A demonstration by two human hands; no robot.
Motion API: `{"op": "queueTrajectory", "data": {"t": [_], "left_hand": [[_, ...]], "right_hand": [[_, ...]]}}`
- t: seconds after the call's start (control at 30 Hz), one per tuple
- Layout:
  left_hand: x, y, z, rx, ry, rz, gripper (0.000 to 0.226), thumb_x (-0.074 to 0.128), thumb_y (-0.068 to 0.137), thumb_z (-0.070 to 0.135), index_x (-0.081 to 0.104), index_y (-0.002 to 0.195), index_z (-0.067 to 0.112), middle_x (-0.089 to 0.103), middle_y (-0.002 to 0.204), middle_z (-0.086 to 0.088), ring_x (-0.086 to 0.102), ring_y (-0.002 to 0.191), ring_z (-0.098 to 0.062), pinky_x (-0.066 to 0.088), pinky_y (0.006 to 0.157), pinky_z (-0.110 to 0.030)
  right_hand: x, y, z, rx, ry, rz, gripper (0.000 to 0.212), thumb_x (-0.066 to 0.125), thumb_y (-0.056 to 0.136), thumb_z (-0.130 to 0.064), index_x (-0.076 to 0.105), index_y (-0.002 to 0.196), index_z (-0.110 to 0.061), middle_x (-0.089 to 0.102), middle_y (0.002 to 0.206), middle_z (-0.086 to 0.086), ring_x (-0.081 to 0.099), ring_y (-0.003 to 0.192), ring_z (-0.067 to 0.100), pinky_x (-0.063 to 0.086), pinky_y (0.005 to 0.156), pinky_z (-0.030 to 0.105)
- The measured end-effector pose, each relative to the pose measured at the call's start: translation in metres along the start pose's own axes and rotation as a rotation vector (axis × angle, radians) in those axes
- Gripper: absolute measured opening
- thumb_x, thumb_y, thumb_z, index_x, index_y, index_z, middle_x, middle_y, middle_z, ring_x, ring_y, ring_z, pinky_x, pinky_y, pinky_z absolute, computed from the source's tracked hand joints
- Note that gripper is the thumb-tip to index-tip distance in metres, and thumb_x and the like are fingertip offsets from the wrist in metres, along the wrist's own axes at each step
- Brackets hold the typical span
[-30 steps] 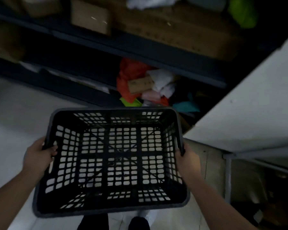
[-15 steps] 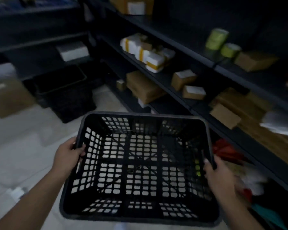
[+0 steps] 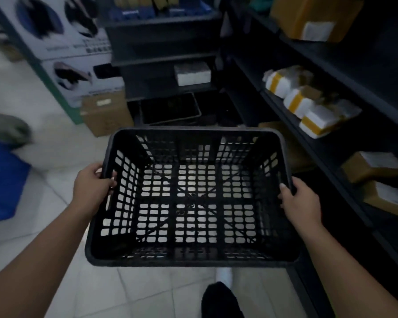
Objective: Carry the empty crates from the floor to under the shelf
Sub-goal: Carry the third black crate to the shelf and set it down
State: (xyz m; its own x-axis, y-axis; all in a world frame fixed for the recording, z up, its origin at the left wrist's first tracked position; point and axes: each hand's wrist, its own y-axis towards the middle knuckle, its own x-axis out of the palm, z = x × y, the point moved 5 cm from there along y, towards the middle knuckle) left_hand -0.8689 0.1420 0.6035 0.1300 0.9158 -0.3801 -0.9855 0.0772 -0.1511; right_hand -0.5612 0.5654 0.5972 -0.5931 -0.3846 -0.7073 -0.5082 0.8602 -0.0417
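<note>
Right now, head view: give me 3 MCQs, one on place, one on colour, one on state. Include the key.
1. Where is the second dark crate?
A. On the floor under the far shelf
B. On the top shelf
C. Inside the carried crate

2. What colour is the band on the white parcels?
A. Red
B. Yellow
C. Green

3. How is the black crate held?
A. Left hand only
B. Resting on the floor
C. Both hands on its side rims

Key:
1 A, it sits low below the shelf boards ahead.
2 B, yellow stripes wrap each parcel.
3 C, the left hand and right hand grip opposite rims, with tiles visible through its base.
</note>
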Motion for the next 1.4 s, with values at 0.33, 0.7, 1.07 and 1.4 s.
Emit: {"op": "queueTrajectory", "data": {"t": [0.33, 0.7, 1.07, 1.4], "left_hand": [[0.003, 0.125, 0.050, -0.051, -0.118, 0.226, 0.058, 0.057, 0.074, -0.022, 0.069, 0.106, 0.025, 0.072, 0.087, -0.005, 0.065, 0.065, -0.013, 0.054, 0.049, -0.020], [0.018, 0.395, 0.062, -0.081, -0.209, 0.229, 0.058, 0.053, 0.078, -0.018, 0.070, 0.110, 0.027, 0.072, 0.084, -0.001, 0.063, 0.064, -0.013, 0.054, 0.058, -0.031], [0.096, 0.661, 0.097, -0.100, -0.125, 0.167, 0.056, 0.054, 0.083, -0.014, 0.064, 0.128, 0.017, 0.073, 0.087, 0.000, 0.062, 0.063, -0.013, 0.048, 0.047, -0.026], [0.205, 0.828, 0.064, -0.281, -0.120, 0.205, 0.058, 0.048, 0.088, -0.017, 0.056, 0.138, 0.011, 0.065, 0.091, -0.008, 0.051, 0.060, -0.018, 0.036, 0.042, -0.022]], "right_hand": [[0.096, 0.197, -0.132, -0.204, 0.040, -0.152, 0.027, 0.053, 0.098, -0.038, 0.064, 0.121, -0.029, 0.071, 0.091, -0.004, 0.067, 0.077, 0.019, 0.051, 0.063, 0.031], [0.233, 0.380, -0.284, -0.214, 0.016, -0.184, 0.033, 0.052, 0.097, -0.043, 0.061, 0.124, -0.027, 0.071, 0.090, -0.003, 0.068, 0.079, 0.021, 0.058, 0.072, 0.043], [0.350, 0.573, -0.375, -0.129, -0.020, -0.170, 0.041, 0.050, 0.097, -0.046, 0.055, 0.134, -0.029, 0.071, 0.098, 0.004, 0.068, 0.081, 0.025, 0.059, 0.073, 0.045], [0.487, 0.758, -0.396, -0.131, -0.153, -0.306, 0.043, 0.046, 0.100, -0.041, 0.052, 0.137, -0.019, 0.070, 0.107, 0.013, 0.067, 0.089, 0.034, 0.057, 0.075, 0.047]]}}
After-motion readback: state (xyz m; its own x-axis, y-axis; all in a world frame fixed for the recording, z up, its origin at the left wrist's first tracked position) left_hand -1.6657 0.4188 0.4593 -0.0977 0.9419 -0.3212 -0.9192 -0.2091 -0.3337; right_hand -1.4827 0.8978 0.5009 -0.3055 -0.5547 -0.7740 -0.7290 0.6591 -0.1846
